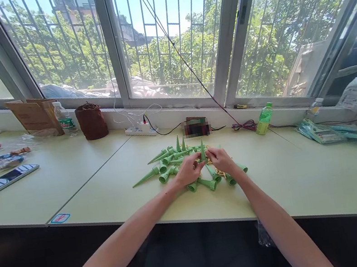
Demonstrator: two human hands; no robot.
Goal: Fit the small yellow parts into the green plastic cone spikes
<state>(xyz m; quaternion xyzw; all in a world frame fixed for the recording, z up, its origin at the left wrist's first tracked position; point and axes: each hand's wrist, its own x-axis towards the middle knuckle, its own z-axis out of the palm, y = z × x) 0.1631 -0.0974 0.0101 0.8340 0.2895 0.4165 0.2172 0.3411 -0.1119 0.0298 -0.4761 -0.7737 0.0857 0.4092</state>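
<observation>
Among a pile of green plastic watering spikes (151, 175), my left hand (188, 170) grips one green watering spike (202, 150) with its point upward. My right hand (220, 160) is closed in a pinch against the side of that same spike; what its fingertips hold, if anything, is too small to make out. More spikes with open round ends (208, 184) lie below and between my hands. Small yellowish parts (220, 172) show partly behind my right hand, and others are hidden by the spikes.
Behind the pile stand a power strip (141, 131), a blurred dark device (196, 127) and a green bottle (265, 119). To the left are a brown bag (91, 121), a clear bottle (64, 119) and a phone (3, 181). Plastic packets (326, 131) lie right. The table's front edge (194, 221) runs below my forearms.
</observation>
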